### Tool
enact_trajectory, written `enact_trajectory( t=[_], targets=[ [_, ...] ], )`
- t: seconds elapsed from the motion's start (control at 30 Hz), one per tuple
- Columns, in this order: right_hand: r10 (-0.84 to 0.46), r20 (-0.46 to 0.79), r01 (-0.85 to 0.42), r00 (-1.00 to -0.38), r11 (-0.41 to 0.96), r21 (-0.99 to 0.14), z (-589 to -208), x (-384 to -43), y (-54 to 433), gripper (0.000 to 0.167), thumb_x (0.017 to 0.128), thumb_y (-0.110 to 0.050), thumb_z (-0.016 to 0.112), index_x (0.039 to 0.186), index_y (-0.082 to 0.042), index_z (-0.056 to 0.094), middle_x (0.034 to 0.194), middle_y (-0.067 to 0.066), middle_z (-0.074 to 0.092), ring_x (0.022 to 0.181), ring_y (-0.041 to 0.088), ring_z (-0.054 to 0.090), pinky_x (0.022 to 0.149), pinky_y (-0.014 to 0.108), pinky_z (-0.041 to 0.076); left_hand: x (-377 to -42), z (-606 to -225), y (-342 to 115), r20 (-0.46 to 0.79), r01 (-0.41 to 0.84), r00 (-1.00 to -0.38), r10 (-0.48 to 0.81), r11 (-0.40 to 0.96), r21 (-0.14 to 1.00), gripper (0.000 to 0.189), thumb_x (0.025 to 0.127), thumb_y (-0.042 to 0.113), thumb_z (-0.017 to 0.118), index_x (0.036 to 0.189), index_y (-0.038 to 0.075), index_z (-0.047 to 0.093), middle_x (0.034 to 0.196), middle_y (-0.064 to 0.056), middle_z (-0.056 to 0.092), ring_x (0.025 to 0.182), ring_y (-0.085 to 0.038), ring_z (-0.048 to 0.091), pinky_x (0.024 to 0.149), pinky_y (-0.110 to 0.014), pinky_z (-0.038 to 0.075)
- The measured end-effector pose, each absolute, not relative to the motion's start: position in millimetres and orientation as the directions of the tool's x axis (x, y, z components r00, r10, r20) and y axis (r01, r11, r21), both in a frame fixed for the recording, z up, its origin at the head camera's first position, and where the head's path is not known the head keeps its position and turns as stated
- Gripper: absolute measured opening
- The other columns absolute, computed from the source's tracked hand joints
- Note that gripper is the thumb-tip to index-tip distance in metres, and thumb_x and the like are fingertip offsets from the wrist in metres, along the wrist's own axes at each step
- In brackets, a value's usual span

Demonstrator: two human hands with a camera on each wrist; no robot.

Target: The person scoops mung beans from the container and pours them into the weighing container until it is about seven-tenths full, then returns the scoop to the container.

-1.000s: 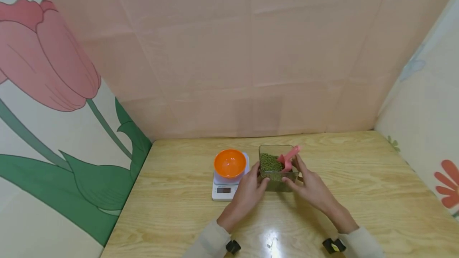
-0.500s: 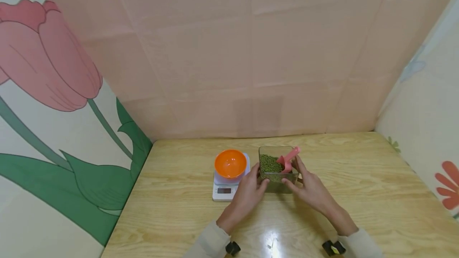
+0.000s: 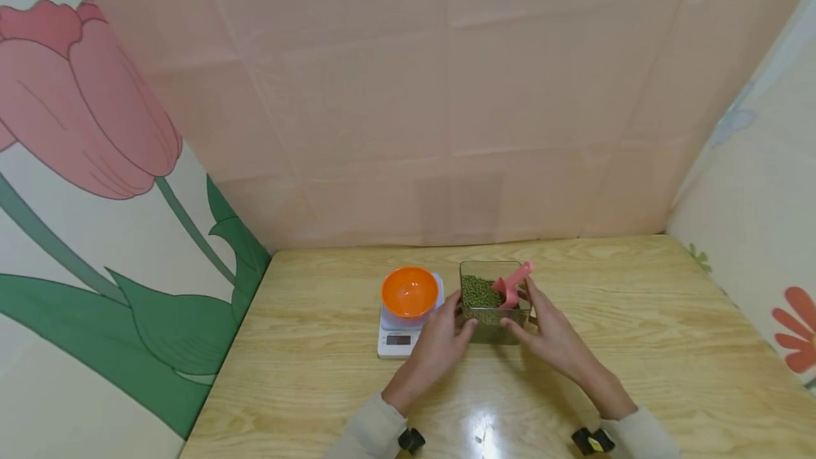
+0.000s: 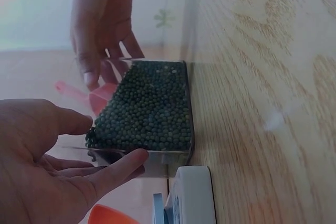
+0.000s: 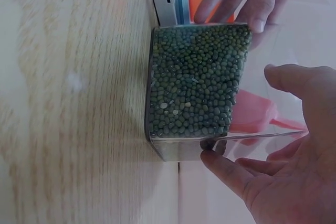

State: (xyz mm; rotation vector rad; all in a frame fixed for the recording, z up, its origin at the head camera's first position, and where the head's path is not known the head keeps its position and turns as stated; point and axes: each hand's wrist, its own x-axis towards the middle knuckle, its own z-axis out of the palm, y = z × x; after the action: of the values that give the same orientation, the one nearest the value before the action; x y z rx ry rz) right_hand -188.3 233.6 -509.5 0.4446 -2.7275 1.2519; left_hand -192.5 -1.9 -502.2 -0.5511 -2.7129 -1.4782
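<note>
The left hand (image 3: 440, 342) and right hand (image 3: 556, 337) hold a clear square container (image 3: 497, 335) between them, each gripping its own side, thumbs at the near face and fingers along the walls. The container sits upright on the wooden table (image 3: 306, 353), just ahead of both thumbs. Green beans (image 3: 479, 290) fill much of it, their surface sloping in the view from the right wrist. A pink scoop (image 3: 508, 292) stands in the beans, nearer the right hand, its handle slanting up past the rim above that hand's fingertips.

Just beside the left hand, on its outer side, lies a white scale (image 3: 390, 350), one near corner hidden behind the hand; its display looks dark. On the scale, beyond the left hand's knuckles, sits an orange bowl (image 3: 409, 292). Behind each hand comes a pale sleeve, with a small black device at the wrist. Far beyond both hands hangs a creased pinkish sheet (image 3: 357, 105).
</note>
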Motion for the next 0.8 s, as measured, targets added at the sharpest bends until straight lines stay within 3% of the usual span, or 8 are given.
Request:
enact_trajectory(
  t=[0.37,0.8],
  targets=[
    [-0.225,0.233,-0.323,-0.946,0.595,-0.736,-505,-187,234,0.098,0.101,-0.031,0.076,0.171,-0.006,0.012,0.161,0.035,0.036,0.14,0.057,0.048,0.098,0.061,0.057,-192,-500,-5,0.129,0.257,-0.946,0.298,0.444,0.859,0.06,0.106,0.017,0.066,0.16,0.003,0.043,0.154,-0.019,0.058,0.128,-0.029,0.069,0.088,-0.021,0.059],
    [-0.227,0.235,-0.326,-0.945,0.606,-0.725,-498,-187,235,0.096,0.098,-0.029,0.079,0.169,-0.004,0.019,0.158,0.036,0.036,0.135,0.056,0.052,0.098,0.06,0.057,-189,-492,-11,0.134,0.262,-0.948,0.29,0.466,0.845,0.05,0.107,0.018,0.066,0.152,0.001,0.052,0.145,-0.017,0.065,0.124,-0.027,0.071,0.092,-0.023,0.059]
  ],
)
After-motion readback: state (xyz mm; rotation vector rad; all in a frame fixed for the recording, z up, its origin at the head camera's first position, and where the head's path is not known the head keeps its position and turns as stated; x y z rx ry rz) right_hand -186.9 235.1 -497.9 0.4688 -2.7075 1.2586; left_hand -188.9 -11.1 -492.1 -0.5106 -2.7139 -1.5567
